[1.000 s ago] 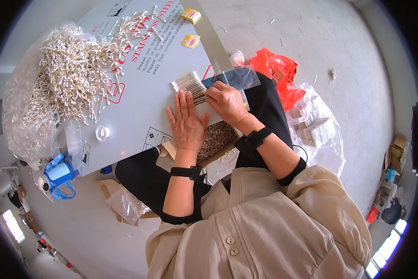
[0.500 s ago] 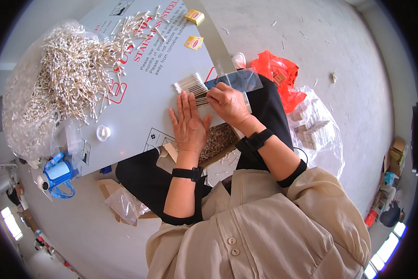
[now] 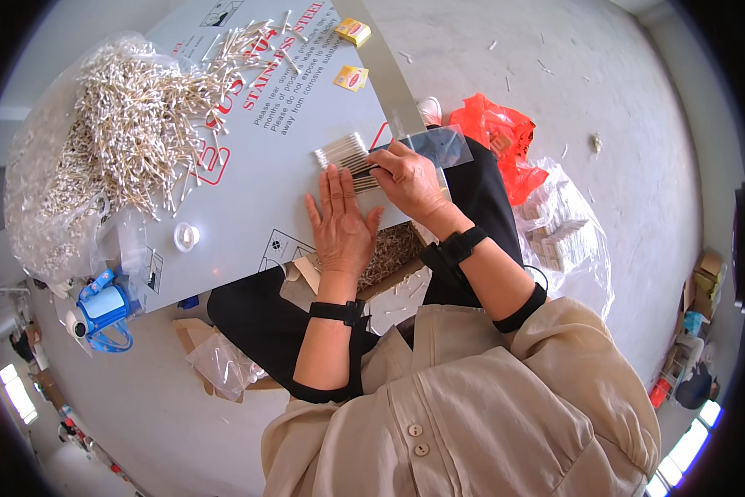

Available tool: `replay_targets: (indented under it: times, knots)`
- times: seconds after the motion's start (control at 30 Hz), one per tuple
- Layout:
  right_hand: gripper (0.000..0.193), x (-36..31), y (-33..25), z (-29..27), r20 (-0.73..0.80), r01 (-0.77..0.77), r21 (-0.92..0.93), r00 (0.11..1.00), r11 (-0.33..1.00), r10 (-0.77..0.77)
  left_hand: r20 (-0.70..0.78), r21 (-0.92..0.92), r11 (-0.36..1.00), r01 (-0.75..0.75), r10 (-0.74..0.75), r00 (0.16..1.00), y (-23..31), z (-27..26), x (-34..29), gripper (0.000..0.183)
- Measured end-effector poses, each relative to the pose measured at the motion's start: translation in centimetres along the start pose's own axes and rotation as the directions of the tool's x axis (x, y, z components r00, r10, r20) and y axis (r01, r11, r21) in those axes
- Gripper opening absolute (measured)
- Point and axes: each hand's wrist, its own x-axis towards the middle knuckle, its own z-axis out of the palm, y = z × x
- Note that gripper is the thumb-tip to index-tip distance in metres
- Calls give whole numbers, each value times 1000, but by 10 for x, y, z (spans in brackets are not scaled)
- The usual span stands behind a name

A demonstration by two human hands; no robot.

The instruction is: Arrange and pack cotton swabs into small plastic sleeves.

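**One row of cotton swabs lined up, a great heap left loose**

Nearest to the person, between the knees, a brown carton (image 3: 308, 272) is seen, filled with thin sticks (image 3: 393, 253) whose kind cannot be told surely.

Beyond it, the left hand (image 3: 344, 234) is laid flat, palm down, with fingers straight and thumb spread apart; nothing is gripped by it. Its fingertips are placed on the near part of a row of cotton swabs (image 3: 339, 152), which lies on the table close to the right edge. The right hand (image 3: 410, 182) is bent, with fingers curled together at the right end of the same row; whether a swab is pinched there cannot be told, as the fingertips are hidden.

Just beside the right hand, a clear plastic sheet (image 3: 449, 144) is seen, reaching over the edge of the table (image 3: 252, 186).

In this row the swabs have been brought side by side, and their white tips are nearly level at the left; this part is judged to be almost in order. Much more seems to be left: farther to the left, a large heap of swabs (image 3: 132, 124) is spilled, unsorted, from a clear plastic bag (image 3: 37, 186).

At the far edge, two small yellow boxes (image 3: 353, 31) are placed.
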Motion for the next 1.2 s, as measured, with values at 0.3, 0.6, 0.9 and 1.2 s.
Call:
replay_targets:
  times: [0.3, 0.6, 0.9, 1.2]
  knots:
    - [11, 1, -2, -1, 65, -6, -27, 998, 1000, 7, -12, 0, 1000, -3, 3, 1000, 0, 1, 1, 78]
    - [11, 9, -1, 2, -11, 3, 28, 1000, 1000, -3, -11, -32, 999, -6, 5, 1000, 0, 1, 0, 77]
    - [8, 12, 2, 6, 18, 27, -9, 999, 1000, -27, -22, -39, 999, -5, 4, 1000, 0, 1, 0, 78]
    - [6, 22, 3, 8, -41, 27, 63, 999, 998, -24, -7, -37, 999, 6, -6, 1000, 1, -3, 0, 78]
